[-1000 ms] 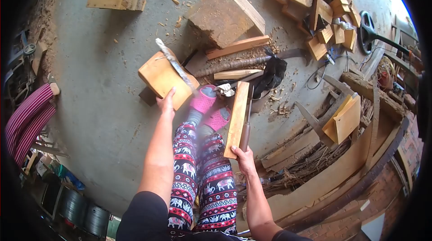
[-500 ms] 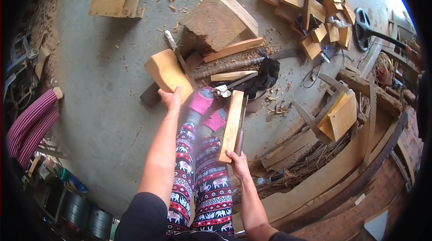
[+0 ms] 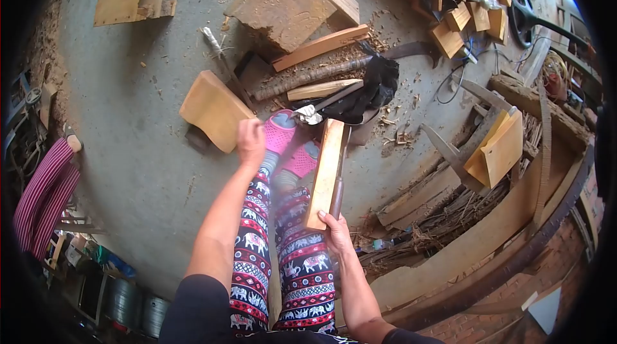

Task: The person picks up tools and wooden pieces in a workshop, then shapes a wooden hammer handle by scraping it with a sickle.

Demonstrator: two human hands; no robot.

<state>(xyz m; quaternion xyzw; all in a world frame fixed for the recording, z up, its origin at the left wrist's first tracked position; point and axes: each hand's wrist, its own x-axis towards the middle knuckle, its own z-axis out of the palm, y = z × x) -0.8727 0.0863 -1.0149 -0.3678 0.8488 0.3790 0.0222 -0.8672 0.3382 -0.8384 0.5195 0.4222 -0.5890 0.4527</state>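
My left hand [image 3: 251, 143] is beside the right corner of a curved yellowish wooden block [image 3: 215, 109] on the floor; its fingers are curled in and slightly blurred, and nothing shows in them. In my right hand [image 3: 336, 231] I grip the lower end of a long pale wooden bar [image 3: 326, 170]. Along the bar's right side runs a tool with a brown handle [image 3: 337, 196] and a narrow metal part, held in the same hand. My feet in pink slippers [image 3: 281, 135] stand between the two hands.
A large rough wood block [image 3: 286, 7] lies ahead, with a reddish strip [image 3: 321, 47], a black plastic bag [image 3: 380, 84] and a curved blade [image 3: 411, 52] nearby. Cut wood pieces [image 3: 450, 35] are piled at upper right. A cloth-wrapped handle [image 3: 210, 39] points up on the left.
My left hand has come off the lower edge of the curved block and shifted right, its fingers curling. My right hand keeps the bar and tool. The view has shifted somewhat.
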